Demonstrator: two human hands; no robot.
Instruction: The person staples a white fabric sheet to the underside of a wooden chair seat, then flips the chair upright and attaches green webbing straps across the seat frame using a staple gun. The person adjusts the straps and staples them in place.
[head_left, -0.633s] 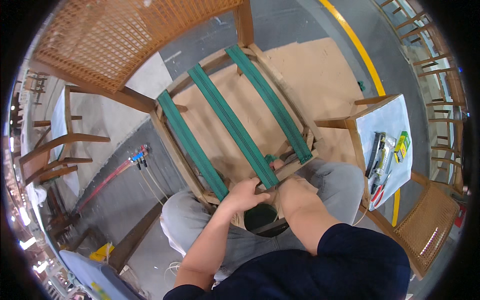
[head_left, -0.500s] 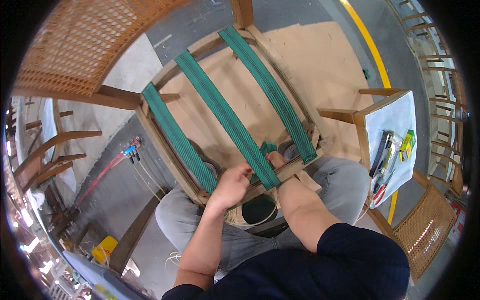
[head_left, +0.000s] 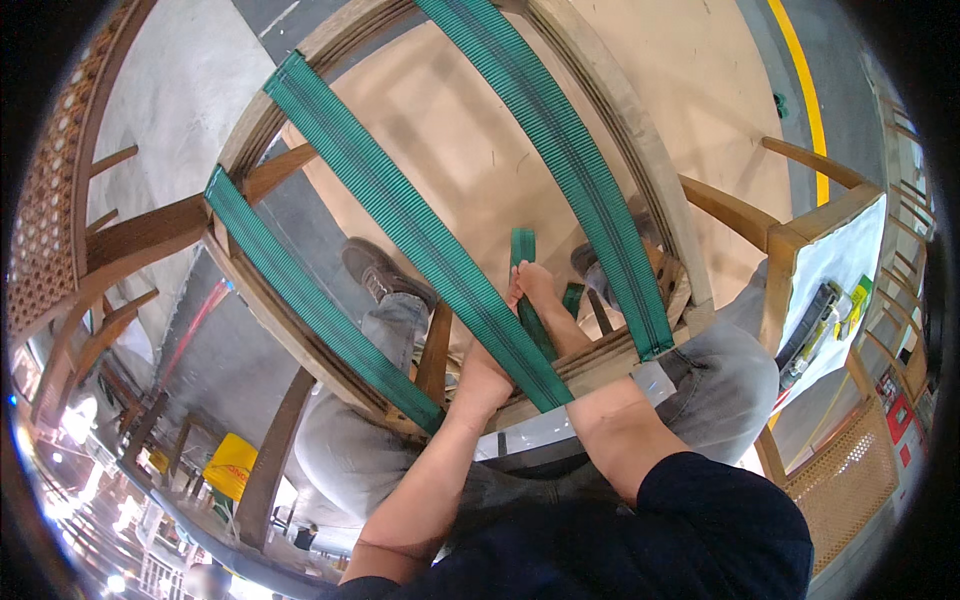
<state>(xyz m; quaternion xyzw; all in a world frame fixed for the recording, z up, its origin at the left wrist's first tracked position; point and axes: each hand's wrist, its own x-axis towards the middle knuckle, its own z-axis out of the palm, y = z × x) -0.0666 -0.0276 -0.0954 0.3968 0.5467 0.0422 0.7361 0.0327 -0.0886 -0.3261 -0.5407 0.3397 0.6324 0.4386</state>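
Note:
A wooden seat frame point(head_left: 650, 140) lies across my lap, with three bands of green webbing point(head_left: 390, 200) running over it lengthwise. Both my arms reach into its opening near the front rail point(head_left: 610, 360). My right hand point(head_left: 540, 284) is closed round a loose length of green webbing strap point(head_left: 523, 245) that hangs below the middle band. My left hand point(head_left: 484, 374) passes under that band, which covers much of it; its fingertips meet the right hand at the same loose strap and look closed on it.
At right, a stool-like wooden frame with a white top point(head_left: 850, 240) bears hand tools point(head_left: 810, 325) and a yellow-green box point(head_left: 858, 300). A cane-backed chair point(head_left: 60, 200) stands at left, a yellow container point(head_left: 230, 467) at lower left. Cardboard point(head_left: 700, 100) covers the floor ahead.
My hands have gone deeper through the opening and come together at the loose strap, which now shows more. The view has moved closer to the frame.

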